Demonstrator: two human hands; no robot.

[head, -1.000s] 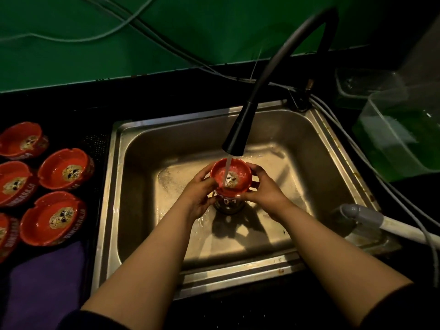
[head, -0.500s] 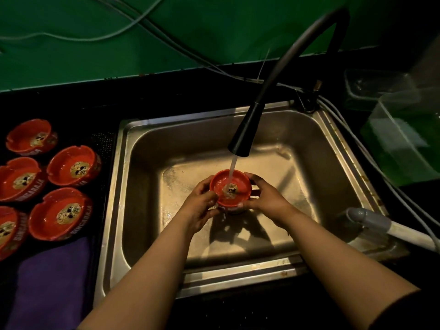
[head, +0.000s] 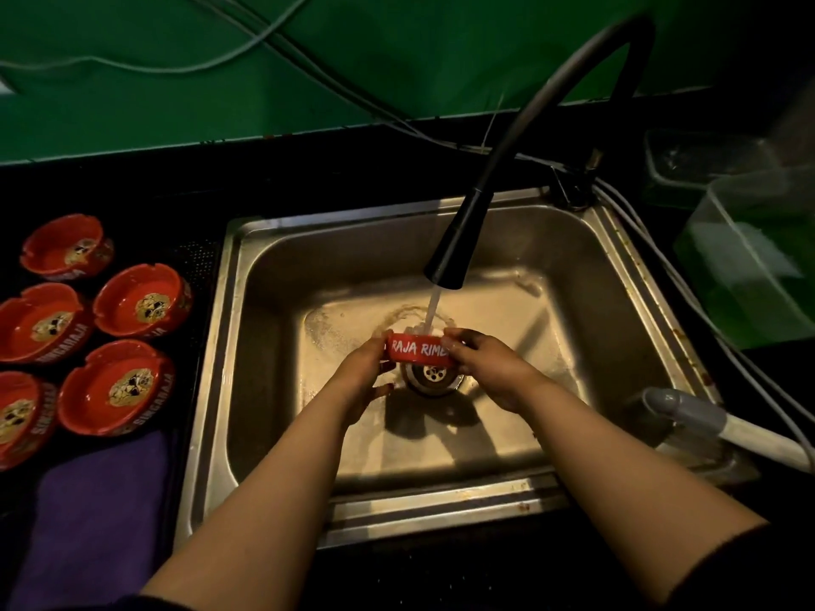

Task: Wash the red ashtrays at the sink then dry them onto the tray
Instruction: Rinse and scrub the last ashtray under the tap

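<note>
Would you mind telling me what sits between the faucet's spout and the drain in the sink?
In the head view, the red ashtray sits there, gripped by the left hand and right hand under the water stream, just above the drain.

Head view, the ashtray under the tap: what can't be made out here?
- Ashtray: tilted side-on to the head camera, so its bowl is hidden; clean or dirty cannot be told.
- Its lettering: both ends are covered by the left hand and right hand.
- Leftmost ashtray: cut off by the frame's left edge.
- Clear container: contents too dim to identify.
</note>
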